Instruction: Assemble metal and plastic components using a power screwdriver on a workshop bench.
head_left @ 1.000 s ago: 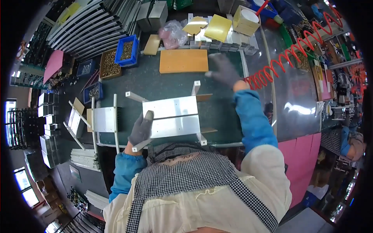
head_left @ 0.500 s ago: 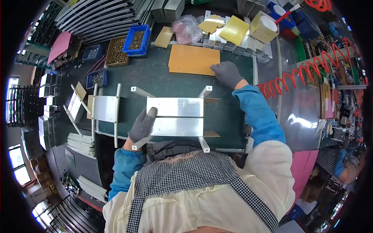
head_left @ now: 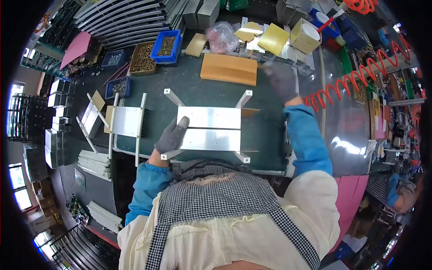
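Note:
A metal assembly lies on the green work table in front of me: two shiny flat panels side by side, with a pale leg bar sticking out at each corner. My left hand, in a grey glove, grips its left edge, thumb on top of the panels. Thin brown sheet edges show at its right side. My right hand, also gloved, is smeared by motion just right of a stack of orange sheets. Whether its fingers hold anything is hidden by the blur.
A similar assembly stands to the left. Behind are a blue bin and a cardboard box of small brass-coloured parts. Yellow sheets lie on metal pieces at the back. A red coiled hose hangs at the right.
My right hand has moved off the orange sheets toward the right and is blurred. The stack's right side now looks slightly bowed. My left hand keeps its grip on the metal assembly.

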`<state>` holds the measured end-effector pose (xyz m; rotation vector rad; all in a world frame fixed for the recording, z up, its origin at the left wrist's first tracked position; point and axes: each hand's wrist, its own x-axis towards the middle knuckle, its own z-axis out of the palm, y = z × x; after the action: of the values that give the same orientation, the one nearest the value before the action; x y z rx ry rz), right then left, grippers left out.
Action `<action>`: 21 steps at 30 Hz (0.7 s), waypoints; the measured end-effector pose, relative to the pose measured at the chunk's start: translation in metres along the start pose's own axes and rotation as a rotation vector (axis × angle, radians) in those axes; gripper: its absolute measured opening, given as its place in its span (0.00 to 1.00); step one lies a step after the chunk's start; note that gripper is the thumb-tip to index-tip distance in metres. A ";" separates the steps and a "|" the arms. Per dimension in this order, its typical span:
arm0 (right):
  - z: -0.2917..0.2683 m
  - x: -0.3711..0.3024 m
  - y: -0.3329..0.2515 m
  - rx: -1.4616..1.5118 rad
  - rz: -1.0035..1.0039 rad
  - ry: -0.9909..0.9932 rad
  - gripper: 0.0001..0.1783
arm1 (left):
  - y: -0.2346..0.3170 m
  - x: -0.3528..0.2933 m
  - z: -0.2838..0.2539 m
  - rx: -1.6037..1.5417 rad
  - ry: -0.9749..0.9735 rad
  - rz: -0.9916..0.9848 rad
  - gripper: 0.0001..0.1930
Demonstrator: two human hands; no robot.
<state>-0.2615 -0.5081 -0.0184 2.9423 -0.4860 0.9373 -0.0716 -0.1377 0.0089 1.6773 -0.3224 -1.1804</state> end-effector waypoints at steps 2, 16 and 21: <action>-0.068 0.008 -0.021 0.325 0.439 0.129 0.12 | -0.016 0.007 -0.004 -0.158 -0.073 0.082 0.32; -0.097 -0.020 -0.109 0.943 0.441 -0.608 0.19 | -0.047 0.035 -0.039 0.637 -0.250 0.678 0.22; -0.084 -0.028 -0.122 0.783 0.558 -0.588 0.21 | -0.014 0.013 -0.028 0.089 -0.285 0.388 0.21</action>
<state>-0.2944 -0.3750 0.0445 3.9051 -1.2590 0.2360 -0.0466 -0.1241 -0.0103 1.4344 -0.8496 -1.1183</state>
